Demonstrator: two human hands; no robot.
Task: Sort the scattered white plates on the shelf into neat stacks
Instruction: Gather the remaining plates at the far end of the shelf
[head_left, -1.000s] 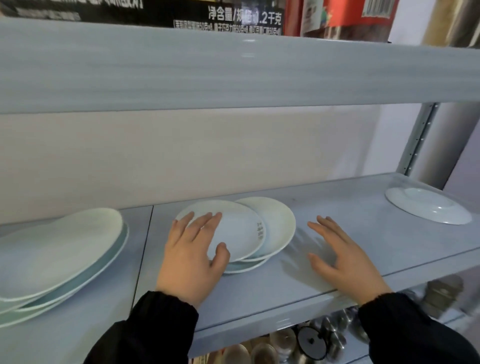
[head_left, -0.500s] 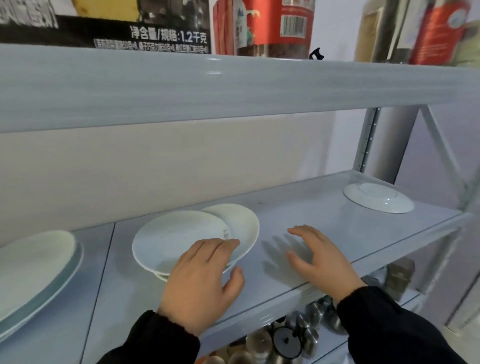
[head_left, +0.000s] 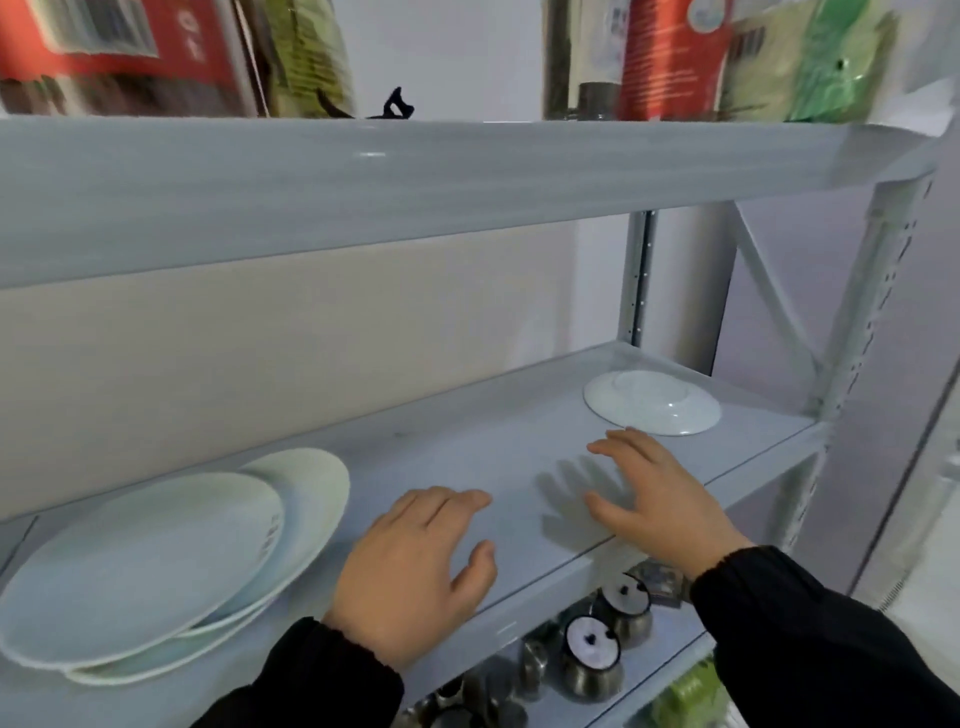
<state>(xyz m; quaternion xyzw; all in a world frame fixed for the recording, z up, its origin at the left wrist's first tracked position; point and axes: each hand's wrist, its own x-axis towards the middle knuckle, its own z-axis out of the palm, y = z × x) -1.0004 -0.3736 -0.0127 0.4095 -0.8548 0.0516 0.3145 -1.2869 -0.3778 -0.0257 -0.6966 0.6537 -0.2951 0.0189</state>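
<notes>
At the left end of the shelf (head_left: 467, 447) lies a loose stack of white plates (head_left: 140, 566). The top one has small dark print near its rim, too blurred to read. Just right of it the left hand (head_left: 415, 577) is palm down at the front edge, fingers relaxed, holding nothing. The right hand (head_left: 654, 499), fingers spread and empty, is near an upturned plate (head_left: 654, 402) toward the right back corner.
</notes>
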